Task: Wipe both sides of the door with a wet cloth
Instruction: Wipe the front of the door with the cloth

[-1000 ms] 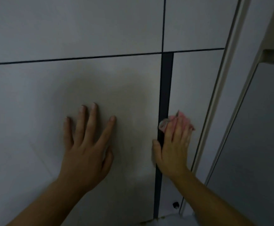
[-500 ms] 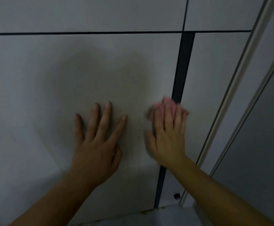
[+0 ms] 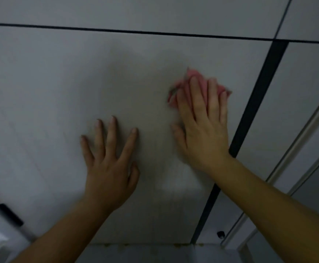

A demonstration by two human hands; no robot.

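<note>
Dim light falls on a pale grey door (image 3: 50, 82), crossed by a thin dark seam near the top and a broad black vertical strip (image 3: 259, 95) on the right. The left hand (image 3: 109, 168) lies flat on the panel, fingers spread and straight, holding nothing, probably to steady the door against the push of wiping. Just right of it and a little higher, the right hand (image 3: 202, 130) presses a bunched pink cloth (image 3: 192, 75) to the panel under flat, extended fingers, not a fist, which likely spreads pressure across the cloth. Blurred edges suggest a stroke under way.
</note>
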